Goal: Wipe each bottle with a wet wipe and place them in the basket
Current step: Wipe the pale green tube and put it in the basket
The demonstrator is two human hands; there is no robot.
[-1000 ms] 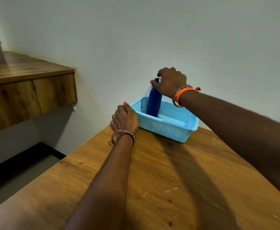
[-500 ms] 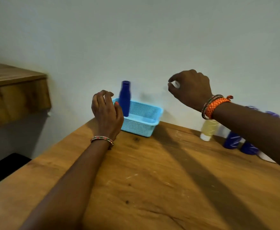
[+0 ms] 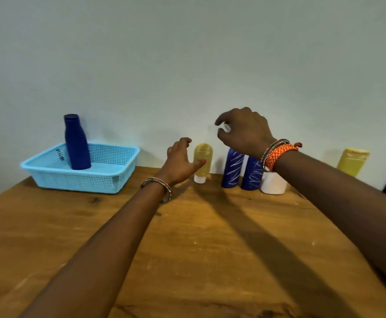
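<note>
We see the tall dark blue plastic bottle (image 3: 75, 143) standing upright in the light blue mesh basket (image 3: 109, 180) on the wooden tabletop (image 3: 187, 249), well apart from both hands. Our left hand (image 3: 179, 160) reaches with relaxed, spread fingers (image 3: 200, 162), thumb just at the inverted translucent yellow bottle (image 3: 203, 160). Our right hand (image 3: 244, 131) hovers above, pinching a small whitish wet wipe (image 3: 226, 127).

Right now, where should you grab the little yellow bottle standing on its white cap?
Probably take the yellow bottle around its wide middle, coming from its left, where the left hand already reaches. It stands upside down on a small white cap, so a low grip might tip it. Blue bottles crowd its right.
</note>
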